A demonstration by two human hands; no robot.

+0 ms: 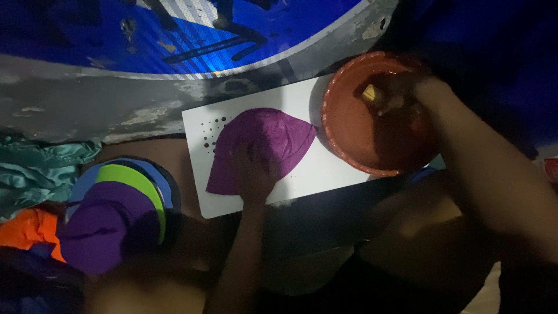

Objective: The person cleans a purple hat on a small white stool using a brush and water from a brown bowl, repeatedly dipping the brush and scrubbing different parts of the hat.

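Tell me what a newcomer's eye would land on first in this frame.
Probably the purple fan-shaped piece of cloth on the white board at centre, pressed flat by the left hand. Next, the orange-red bowl at upper right, where the right hand dips in with something small and yellow. At lower left lies a stack of purple, green and blue cut pieces.
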